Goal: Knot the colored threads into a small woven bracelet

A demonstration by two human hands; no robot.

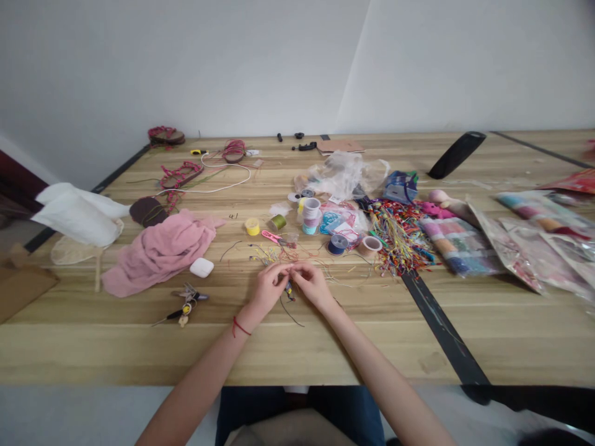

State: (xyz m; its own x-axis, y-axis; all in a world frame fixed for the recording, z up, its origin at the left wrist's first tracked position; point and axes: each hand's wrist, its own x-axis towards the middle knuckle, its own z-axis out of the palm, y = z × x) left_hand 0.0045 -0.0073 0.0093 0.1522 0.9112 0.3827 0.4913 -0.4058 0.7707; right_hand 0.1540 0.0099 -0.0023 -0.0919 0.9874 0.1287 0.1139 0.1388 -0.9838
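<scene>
My left hand (268, 286) and my right hand (310, 284) meet over the wooden table (325, 347), fingertips pinched together on a small knotted cord piece (289, 288) with dark and yellow bits. A thin dark thread trails from it toward me. A red string circles my left wrist. Loose thread scraps (269, 253) lie just beyond my fingers.
Pink cloth (160, 251), a white earbud case (201, 267) and keys (186, 305) lie to the left. Thread spools (310, 214), pink scissors (274, 236), a heap of coloured cords (400, 238) and bagged beads (458, 246) sit behind and right. A black strip (441, 328) crosses the table.
</scene>
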